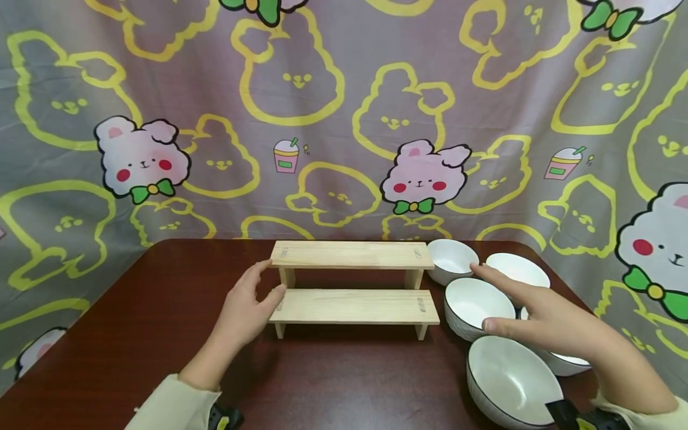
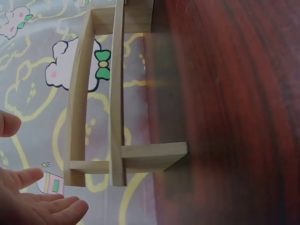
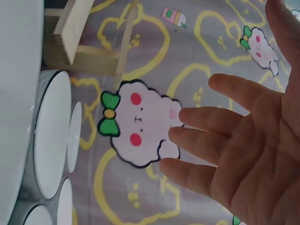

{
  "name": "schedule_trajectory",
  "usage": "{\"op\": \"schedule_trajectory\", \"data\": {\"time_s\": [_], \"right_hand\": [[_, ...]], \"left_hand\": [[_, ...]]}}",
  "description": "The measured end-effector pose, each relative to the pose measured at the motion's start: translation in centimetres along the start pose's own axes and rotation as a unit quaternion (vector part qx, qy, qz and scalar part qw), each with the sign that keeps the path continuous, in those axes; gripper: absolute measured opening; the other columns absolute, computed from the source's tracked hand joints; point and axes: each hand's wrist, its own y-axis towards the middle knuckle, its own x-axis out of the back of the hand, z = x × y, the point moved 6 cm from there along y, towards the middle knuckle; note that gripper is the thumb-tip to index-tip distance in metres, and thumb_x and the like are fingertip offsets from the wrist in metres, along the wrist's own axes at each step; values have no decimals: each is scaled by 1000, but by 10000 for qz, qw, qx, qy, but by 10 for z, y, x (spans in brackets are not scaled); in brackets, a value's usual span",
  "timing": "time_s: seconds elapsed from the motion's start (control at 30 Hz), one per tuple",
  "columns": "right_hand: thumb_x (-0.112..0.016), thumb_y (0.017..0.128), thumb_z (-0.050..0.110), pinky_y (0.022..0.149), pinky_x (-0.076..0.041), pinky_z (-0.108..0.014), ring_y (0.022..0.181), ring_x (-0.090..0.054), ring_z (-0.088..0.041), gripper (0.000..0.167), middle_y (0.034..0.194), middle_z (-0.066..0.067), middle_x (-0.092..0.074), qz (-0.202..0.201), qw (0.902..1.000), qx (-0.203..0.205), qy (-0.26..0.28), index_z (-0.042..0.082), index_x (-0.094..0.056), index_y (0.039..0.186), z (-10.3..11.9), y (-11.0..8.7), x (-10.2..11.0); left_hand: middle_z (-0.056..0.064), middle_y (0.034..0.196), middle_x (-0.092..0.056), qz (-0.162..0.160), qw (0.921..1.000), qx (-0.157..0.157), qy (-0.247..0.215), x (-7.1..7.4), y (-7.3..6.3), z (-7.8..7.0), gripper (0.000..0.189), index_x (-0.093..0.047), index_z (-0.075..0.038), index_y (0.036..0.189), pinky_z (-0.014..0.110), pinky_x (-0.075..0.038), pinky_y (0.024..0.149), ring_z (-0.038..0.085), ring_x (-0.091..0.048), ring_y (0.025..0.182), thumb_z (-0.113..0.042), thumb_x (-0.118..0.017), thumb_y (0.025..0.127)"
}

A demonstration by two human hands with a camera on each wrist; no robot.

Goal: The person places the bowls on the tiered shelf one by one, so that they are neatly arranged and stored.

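Both hands are empty, and this looks like a reaching or readying step, with nothing lifted. On a glossy, red-brown wood-grain table (image 1: 134, 334), a pale wooden stand (image 1: 352, 306) sits near the middle: 2 flat, long boards on short legs, the rear board higher, like steps, with visible grain and squared edges. The left hand (image 1: 242, 307) is beside the stand's left end, fingers spread and thumb apart, seemingly just clear of the wood. The right hand (image 1: 550, 316) hovers over a cluster of at least 5 round white bowls to the right of the stand, its fingers spread and pinching nothing. The front bowl (image 1: 510, 376) appears widest; the middle bowl (image 1: 475, 303) has a textured outer wall. Smooth, shiny insides and thin dark rims suggest glazed ceramic — likely slick and hard. Picking up a bowl would call for lowering the right hand and closing thumb and fingers on a rim — gently, since neighbouring bowls crowd together and could knock. Behind hangs a softly creased grey-pink cloth (image 1: 328, 143) printed with yellow outlines and cartoon rabbits.
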Motion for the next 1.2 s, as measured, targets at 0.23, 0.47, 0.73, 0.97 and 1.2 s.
{"op": "schedule_trajectory", "data": {"time_s": [0.23,0.47,0.73,0.97,1.2], "right_hand": [[-70,80,32,75,-44,-24,108,-43,6,76,140,-9,-43,-125,9997,-33,-203,32,-30,144,-24,-17,-10],[-73,76,22,79,-43,-23,118,-33,14,77,140,15,-42,-151,9992,376,-43,31,-34,143,-37,-33,-26],[-71,78,22,80,-42,-21,122,-35,9,69,139,12,-45,203,9967,567,550,23,-40,141,-54,-44,-43],[-72,77,22,78,-42,-21,122,-34,9,70,139,13,-44,260,9956,525,736,25,-42,139,-63,-50,-53],[-81,65,21,87,-34,-14,130,-20,14,82,144,8,-40,68,9929,928,747,21,-44,138,-57,-54,-63]], "left_hand": [[20,143,-36,247,9962,512,-661,-7,-2,16,51,-39,-8,137,49,-34,100,39,-38,127,-25,-54,91],[20,142,-38,276,9926,780,-893,-14,-5,25,49,-40,-8,135,49,-34,101,38,-39,127,-24,-54,92],[22,139,-41,282,9912,810,-1011,-22,-8,33,48,-42,-5,134,48,-35,101,37,-40,126,-22,-54,92],[21,139,-41,297,9856,1060,-1282,-30,-8,45,47,-42,-2,133,48,-31,102,34,-37,128,-20,-54,92],[16,140,-41,341,9822,1291,-1319,-36,-2,56,46,-44,-6,133,50,-24,105,32,-31,132,-22,-52,91]]}}
